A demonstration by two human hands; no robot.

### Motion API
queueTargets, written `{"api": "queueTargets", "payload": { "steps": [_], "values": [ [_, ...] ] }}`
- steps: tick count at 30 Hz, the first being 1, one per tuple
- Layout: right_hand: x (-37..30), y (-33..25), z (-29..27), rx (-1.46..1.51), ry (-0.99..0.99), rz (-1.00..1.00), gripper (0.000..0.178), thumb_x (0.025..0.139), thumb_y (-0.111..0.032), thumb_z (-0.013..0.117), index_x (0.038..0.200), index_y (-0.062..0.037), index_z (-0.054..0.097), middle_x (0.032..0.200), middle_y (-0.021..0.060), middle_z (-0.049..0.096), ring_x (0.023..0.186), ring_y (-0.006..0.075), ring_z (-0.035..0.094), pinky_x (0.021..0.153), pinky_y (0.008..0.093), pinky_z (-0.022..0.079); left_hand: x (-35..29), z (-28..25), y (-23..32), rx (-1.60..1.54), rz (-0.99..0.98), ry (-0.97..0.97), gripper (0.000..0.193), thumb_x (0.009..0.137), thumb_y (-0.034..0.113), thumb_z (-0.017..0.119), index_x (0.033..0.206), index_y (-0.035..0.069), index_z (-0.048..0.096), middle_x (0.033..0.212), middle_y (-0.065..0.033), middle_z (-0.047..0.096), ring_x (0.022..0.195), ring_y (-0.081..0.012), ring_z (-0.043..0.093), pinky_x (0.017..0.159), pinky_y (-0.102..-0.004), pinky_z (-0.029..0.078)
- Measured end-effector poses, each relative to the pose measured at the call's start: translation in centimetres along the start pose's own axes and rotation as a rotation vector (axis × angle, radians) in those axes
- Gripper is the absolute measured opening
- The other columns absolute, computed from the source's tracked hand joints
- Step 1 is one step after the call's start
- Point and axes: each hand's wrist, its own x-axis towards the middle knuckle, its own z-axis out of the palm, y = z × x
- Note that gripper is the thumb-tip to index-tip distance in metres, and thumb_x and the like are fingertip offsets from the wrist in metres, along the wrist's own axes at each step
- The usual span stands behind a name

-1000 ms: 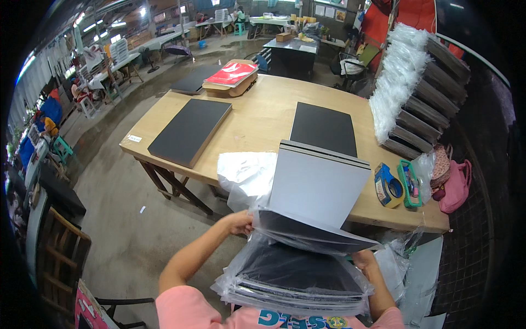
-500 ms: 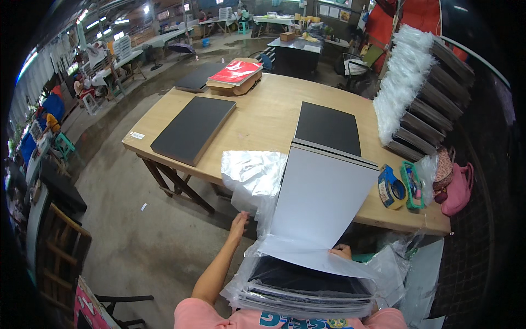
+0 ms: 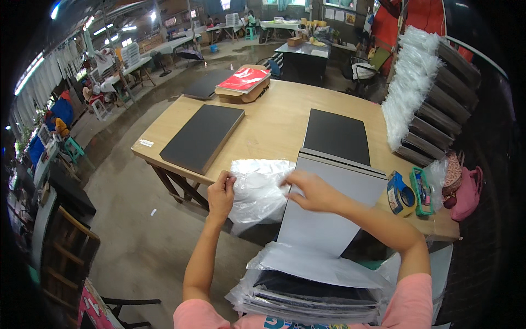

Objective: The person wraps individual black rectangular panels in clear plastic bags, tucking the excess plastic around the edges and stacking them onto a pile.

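Note:
A crinkled clear plastic bag (image 3: pixel 255 189) hangs over the table's front edge. My left hand (image 3: pixel 221 193) is closed on its left edge. My right hand (image 3: pixel 313 191) reaches across to the bag's right edge. Its fingers are blurred, so whether they grip the plastic cannot be told. Beneath my right arm, a large pale grey sheet (image 3: pixel 312 233) slopes from the table toward me. Its far end lies by a dark board (image 3: pixel 337 137). Closest to me is a stack of dark, plastic-wrapped boards (image 3: pixel 318 299), partly under the sheet's near end.
On the wooden table (image 3: pixel 268 123) lie a thick black stack (image 3: pixel 203 137) and a red packet (image 3: pixel 244 79). To the right are a tape dispenser (image 3: pixel 400 194), a green basket (image 3: pixel 421 192) and a pink bag (image 3: pixel 467 192). Wrapped boards (image 3: pixel 413 82) are piled high behind.
My left hand has risen from below the bag to its left edge and closed on it. My right hand has left the grey sheet's near end and come up to the bag's right edge.

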Motion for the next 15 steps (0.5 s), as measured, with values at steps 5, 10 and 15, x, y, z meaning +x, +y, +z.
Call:
{"api": "queueTargets", "payload": {
  "steps": [5, 10, 15],
  "values": [
    [9.4, 4.2, 4.1, 0.407, -0.037, -0.005, 0.035, 0.075, -0.014, 0.071, 0.104, 0.0000, 0.060, 0.098, 0.0159, 0.065, 0.096, 0.0241, 0.061, 0.082, 0.0348, 0.047, 1.8, -0.3, 1.7, 0.006, 0.306, 0.040, 0.006, 0.085, 0.006, 0.061, 0.089, 0.004, 0.058, 0.065, -0.0157, 0.057, 0.054, -0.0277, 0.056, 0.050, -0.0319, 0.042],
    [11.9, 6.4, 3.8, 0.524, -0.015, 0.130, 0.010, 0.077, -0.007, 0.068, 0.082, 0.0010, 0.064, 0.065, 0.0065, 0.063, 0.062, 0.0115, 0.059, 0.059, 0.0261, 0.047, 3.1, -0.3, -1.0, -0.246, 0.025, -0.008, 0.012, 0.088, 0.011, 0.061, 0.085, 0.001, 0.056, 0.062, -0.0028, 0.054, 0.056, -0.0111, 0.049, 0.052, -0.0241, 0.038],
    [12.5, 5.9, 4.2, 0.436, 0.207, 0.189, 0.005, 0.081, -0.002, 0.061, 0.079, 0.0018, 0.060, 0.067, 0.0079, 0.062, 0.058, 0.0127, 0.060, 0.055, 0.0276, 0.047, 4.3, 0.3, -5.4, -0.489, -0.087, -0.280, 0.026, 0.083, 0.019, 0.068, 0.094, -0.002, 0.057, 0.085, -0.0082, 0.059, 0.077, -0.0143, 0.056, 0.068, -0.0270, 0.044]
  ]
}}
